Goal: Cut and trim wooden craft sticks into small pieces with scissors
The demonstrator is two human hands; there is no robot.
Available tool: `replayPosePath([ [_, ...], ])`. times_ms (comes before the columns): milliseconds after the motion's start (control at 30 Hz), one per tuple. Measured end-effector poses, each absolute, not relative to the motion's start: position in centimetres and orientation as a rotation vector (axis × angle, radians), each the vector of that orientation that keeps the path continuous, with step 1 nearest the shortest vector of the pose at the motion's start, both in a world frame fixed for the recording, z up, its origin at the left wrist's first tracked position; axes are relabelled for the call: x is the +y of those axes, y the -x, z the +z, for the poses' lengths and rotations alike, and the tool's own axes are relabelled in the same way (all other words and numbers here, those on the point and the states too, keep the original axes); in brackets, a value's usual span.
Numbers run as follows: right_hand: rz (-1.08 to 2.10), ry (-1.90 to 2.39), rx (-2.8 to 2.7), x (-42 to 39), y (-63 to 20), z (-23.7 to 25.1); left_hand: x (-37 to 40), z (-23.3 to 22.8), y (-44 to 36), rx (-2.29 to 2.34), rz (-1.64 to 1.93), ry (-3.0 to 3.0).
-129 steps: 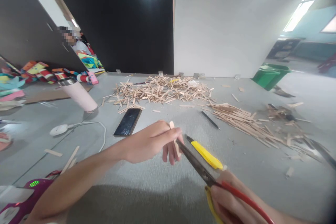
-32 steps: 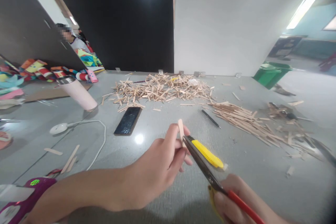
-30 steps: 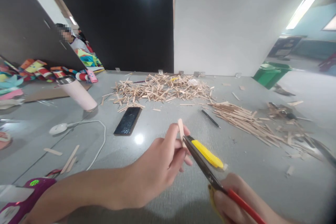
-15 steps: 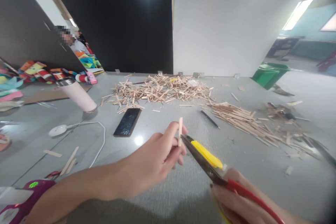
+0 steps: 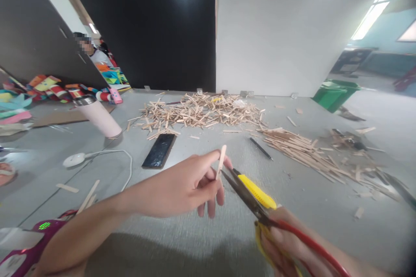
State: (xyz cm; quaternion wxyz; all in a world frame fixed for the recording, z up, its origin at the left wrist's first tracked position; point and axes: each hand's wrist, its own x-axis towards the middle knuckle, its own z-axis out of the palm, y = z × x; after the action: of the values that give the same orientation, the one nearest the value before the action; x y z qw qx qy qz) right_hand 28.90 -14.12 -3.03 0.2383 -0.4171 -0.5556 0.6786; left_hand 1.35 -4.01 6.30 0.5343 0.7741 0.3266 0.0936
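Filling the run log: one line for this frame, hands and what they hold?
left hand: pinches wooden stick upright | right hand: grips scissors, blade tips at stick base | yellow utility knife on table behind blades

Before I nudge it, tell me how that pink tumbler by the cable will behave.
The pink tumbler stands tall on a narrow base, so a high push would probably tip it. Its round body would likely roll. The metal lid suggests stiff walls, unlikely to crush.
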Motion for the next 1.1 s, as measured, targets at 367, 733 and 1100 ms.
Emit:
replayPosePath([
  [367, 1.904, 1.283, -1.473, -15.0, -28.7, -2.7, -4.3, 6.6, -1.6, 0.853, 0.230, -1.963],
  [733, 1.870, 1.276, -1.516, -14.2, -28.5, -2.6, -4.3, 5.6, -1.6, 1.016, 0.179, -2.282],
  [1100, 2.501, 0.845, -0.840, -12.3, -28.7, -8.1, -1.2, 5.1, -1.3, 0.835, 0.132, -2.020],
])
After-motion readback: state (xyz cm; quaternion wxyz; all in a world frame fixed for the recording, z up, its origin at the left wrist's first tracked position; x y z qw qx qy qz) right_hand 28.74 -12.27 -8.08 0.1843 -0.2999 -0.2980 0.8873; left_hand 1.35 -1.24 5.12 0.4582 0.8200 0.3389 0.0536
